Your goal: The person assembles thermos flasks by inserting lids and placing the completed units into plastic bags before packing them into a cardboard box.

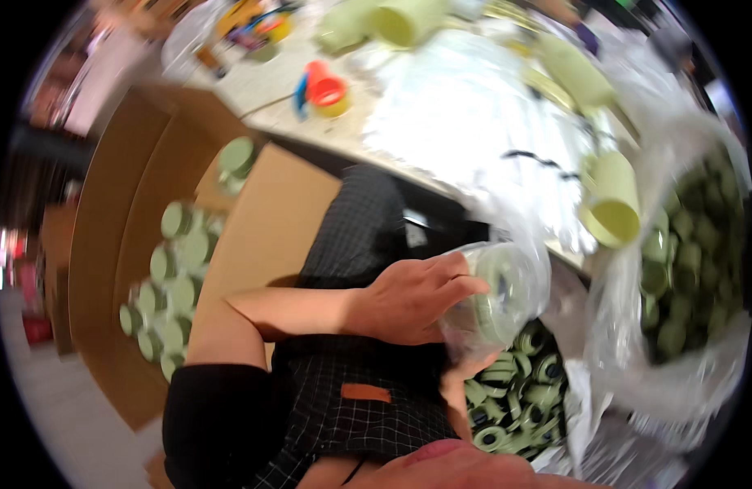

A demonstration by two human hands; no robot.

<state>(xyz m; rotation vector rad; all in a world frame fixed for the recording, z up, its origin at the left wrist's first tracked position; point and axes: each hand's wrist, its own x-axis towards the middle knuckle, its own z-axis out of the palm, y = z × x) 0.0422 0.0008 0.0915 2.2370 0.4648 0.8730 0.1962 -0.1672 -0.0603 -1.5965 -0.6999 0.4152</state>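
My left hand (pixel 416 297) is closed around a clear cup with a pale green lid (pixel 496 295), its fingers lying over the near side. Thin clear plastic film (pixel 539 273) surrounds the cup; whether it is wrapped or only loosely around it, I cannot tell. Beneath the cup, my right hand (pixel 467 372) supports it, with most of its fingers hidden. Just below the hands is a container full of pale green ring-shaped lids with dark centres (pixel 514 399).
At the left stands an open cardboard box (pixel 115 244) holding several green-lidded cups (pixel 176 285). Ahead, a worktable (pixel 266 94) carries white plastic sheets (pixel 465 106), green cylinders (pixel 612 200) and a red-and-yellow tape-like item (pixel 327 94). A plastic bag (pixel 620 326) of green parts sits right.
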